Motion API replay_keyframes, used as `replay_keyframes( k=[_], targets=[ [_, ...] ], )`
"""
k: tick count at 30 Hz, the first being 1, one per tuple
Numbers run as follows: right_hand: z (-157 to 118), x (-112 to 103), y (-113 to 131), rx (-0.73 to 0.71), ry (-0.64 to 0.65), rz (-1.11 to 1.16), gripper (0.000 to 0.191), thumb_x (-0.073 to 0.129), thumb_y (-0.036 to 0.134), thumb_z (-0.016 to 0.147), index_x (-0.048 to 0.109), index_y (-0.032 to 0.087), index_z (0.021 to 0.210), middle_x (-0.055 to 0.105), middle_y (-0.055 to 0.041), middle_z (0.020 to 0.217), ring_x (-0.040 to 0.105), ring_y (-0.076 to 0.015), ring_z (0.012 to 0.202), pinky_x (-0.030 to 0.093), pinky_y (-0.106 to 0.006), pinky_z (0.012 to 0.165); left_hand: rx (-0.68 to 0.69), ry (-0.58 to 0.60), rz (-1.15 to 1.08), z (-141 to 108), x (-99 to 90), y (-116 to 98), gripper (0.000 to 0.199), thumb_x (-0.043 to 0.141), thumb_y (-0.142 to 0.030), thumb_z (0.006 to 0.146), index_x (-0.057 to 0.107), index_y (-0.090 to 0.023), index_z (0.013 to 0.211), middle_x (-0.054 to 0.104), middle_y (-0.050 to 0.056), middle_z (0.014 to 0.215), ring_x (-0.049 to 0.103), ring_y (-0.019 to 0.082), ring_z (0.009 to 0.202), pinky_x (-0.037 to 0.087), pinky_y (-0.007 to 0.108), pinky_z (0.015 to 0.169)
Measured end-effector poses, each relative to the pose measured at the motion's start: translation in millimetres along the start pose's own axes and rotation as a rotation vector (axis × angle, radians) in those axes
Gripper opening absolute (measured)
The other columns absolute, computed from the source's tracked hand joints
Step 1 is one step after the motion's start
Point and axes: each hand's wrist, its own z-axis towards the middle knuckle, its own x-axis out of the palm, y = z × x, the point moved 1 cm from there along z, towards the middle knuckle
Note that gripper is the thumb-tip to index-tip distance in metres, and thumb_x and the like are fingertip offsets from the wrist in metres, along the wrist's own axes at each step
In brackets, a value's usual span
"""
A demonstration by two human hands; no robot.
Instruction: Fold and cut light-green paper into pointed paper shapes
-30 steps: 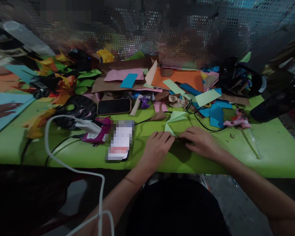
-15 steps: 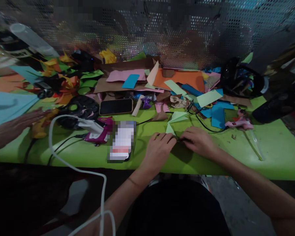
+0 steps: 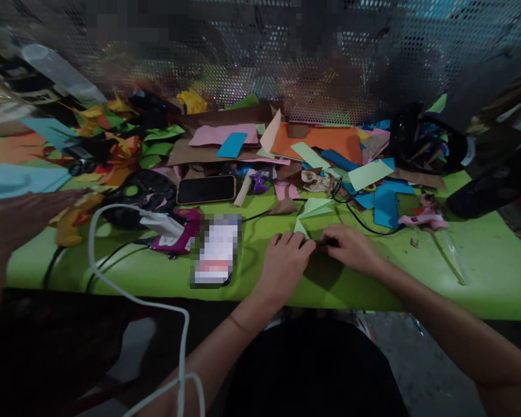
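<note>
Low over the front of the green table, my left hand has its fingers bent and pressed together, with the tip of a pale green piece of paper coming out beyond them. Just to its right, my right hand is closed in a pinch, thumb and fingertips meeting close to the left fingertips. What lies between the two hands is mostly hidden by the fingers and shadow. Behind the hands sits a folded pale green paper. A brown paper cone is beside it.
A lit phone and a magenta power adapter lie left. A pink glue gun lies right, a yellow glue gun at far left near another person's hand. Paper scraps, orange paper and a dark phone fill the back.
My left hand has shifted slightly right, and less of the pale green paper shows beyond it. My right hand's fingers are curled more tightly. At far left, the other person's hand has moved a little.
</note>
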Motion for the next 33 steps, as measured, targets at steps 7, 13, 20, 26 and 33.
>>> replay_keyframes(
  k=[7,13,20,26,33],
  targets=[
    [-4,-4,-2,0.018,-0.02,0.052,0.017,0.061,0.01,0.082,0.071,0.019,0.093,0.072,-0.0028,0.088,0.063,-0.0175,0.08,0.042,-0.028,0.069,-0.114,0.113,-0.154,8,-2.9,2,0.012,0.053,-0.019,0.092,0.063,-0.024,0.096,0.061,0.003,0.105,0.051,0.024,0.101,0.041,0.039,0.082],
    [-34,-2,3,-0.156,-0.237,-0.147,0.014,0.057,0.021,0.094,0.071,0.02,0.096,0.072,-0.006,0.092,0.063,-0.021,0.088,0.046,-0.033,0.078,-0.107,0.064,-0.184,9,0.0,2,0.011,0.053,-0.024,0.095,0.064,-0.024,0.093,0.063,0.003,0.101,0.052,0.023,0.098,0.04,0.039,0.08],
    [-44,15,11,-0.193,-0.256,-0.414,0.019,0.054,0.016,0.094,0.07,0.021,0.102,0.073,-0.0068,0.095,0.06,-0.0211,0.083,0.044,-0.035,0.074,-0.084,0.021,-0.174,7,2.3,4,0.008,0.056,-0.019,0.092,0.063,-0.023,0.092,0.063,0.003,0.1,0.053,0.022,0.095,0.041,0.037,0.078],
    [-37,14,10,-0.108,-0.237,-0.33,0.014,0.059,0.014,0.09,0.07,0.022,0.095,0.072,-0.0042,0.092,0.06,-0.021,0.086,0.042,-0.034,0.075,-0.073,-0.025,-0.127,3,2.3,3,0.007,0.056,-0.022,0.093,0.062,-0.022,0.09,0.063,0.004,0.099,0.053,0.023,0.095,0.041,0.038,0.08],
    [-29,15,12,-0.132,-0.261,-0.39,0.01,0.063,0.013,0.087,0.068,0.022,0.085,0.068,-0.0027,0.082,0.058,-0.0212,0.082,0.038,-0.034,0.072,-0.043,-0.063,-0.075,-7,0.4,2,0.02,0.053,-0.011,0.09,0.065,-0.023,0.1,0.067,0.004,0.102,0.056,0.024,0.096,0.04,0.042,0.084]
  ],
)
